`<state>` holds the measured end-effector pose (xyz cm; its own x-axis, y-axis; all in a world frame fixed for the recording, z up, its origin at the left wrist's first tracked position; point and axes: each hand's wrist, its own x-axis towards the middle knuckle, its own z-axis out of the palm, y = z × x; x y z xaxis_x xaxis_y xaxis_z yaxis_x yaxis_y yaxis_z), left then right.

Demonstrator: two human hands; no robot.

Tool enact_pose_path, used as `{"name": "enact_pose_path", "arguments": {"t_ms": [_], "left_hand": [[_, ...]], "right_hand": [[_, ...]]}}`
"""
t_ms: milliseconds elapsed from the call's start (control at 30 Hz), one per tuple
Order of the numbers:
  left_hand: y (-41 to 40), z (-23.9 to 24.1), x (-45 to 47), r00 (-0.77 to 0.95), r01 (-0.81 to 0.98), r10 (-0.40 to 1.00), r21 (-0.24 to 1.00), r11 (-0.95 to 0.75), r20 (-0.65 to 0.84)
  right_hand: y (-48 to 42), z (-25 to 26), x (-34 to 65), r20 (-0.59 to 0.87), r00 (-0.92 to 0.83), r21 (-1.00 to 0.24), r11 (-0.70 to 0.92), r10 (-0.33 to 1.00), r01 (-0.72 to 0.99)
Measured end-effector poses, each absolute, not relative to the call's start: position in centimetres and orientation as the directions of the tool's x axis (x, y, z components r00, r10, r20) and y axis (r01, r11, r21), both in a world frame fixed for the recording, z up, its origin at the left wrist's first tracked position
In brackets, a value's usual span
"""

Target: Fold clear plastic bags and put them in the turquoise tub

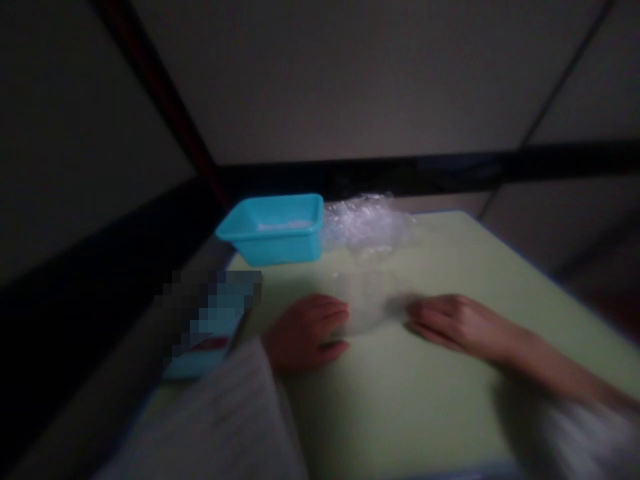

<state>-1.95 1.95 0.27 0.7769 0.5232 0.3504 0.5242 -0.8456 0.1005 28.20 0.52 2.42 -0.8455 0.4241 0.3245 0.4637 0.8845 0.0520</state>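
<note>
My left hand (307, 330) and my right hand (453, 320) rest on a pale green table (400, 400), facing each other. Between them lies a pale, see-through sheet or bag (373, 303), blurred and dim. The fingers of both hands are curled at its two ends and seem to pinch it. A pile of clear crinkled plastic (367, 220) lies further back on the table. Both arms wear light sleeves.
A turquoise plastic tub (275, 230) stands at the table's back left corner with something pale inside. A light blue flat object (205, 347), partly pixelated, lies at the left edge. Dark rails and grey wall panels surround the table.
</note>
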Motion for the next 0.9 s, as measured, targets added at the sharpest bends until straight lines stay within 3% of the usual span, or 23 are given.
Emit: {"name": "enact_pose_path", "arguments": {"t_ms": [233, 500, 633, 767, 900], "left_hand": [[1.9, 0.4, -1.8, 0.780, 0.520, 0.521, 0.105, -0.848, 0.348], [2.3, -0.1, -1.8, 0.719, 0.542, 0.513, 0.084, -0.836, 0.468], [2.2, 0.1, -1.7, 0.593, 0.556, 0.565, 0.215, -0.803, 0.574], [1.5, 1.1, -1.4, 0.491, 0.545, 0.657, 0.387, -0.744, 0.572], [0.5, 2.2, -1.0, 0.381, 0.539, 0.691, 0.459, -0.706, 0.614]], "right_hand": [[0.8, 2.5, 28.0, 0.385, -0.834, 0.120, 0.874, 0.396, 0.471], [0.6, 3.3, 28.0, 0.451, -0.761, 0.015, 0.849, 0.466, 0.529], [0.5, 3.6, 27.9, 0.486, -0.703, -0.113, 0.835, 0.520, 0.539], [0.1, 4.2, 28.1, 0.525, -0.608, -0.315, 0.799, 0.596, 0.512], [-0.5, 5.1, 28.1, 0.491, -0.522, -0.505, 0.717, 0.697, 0.481]]}}
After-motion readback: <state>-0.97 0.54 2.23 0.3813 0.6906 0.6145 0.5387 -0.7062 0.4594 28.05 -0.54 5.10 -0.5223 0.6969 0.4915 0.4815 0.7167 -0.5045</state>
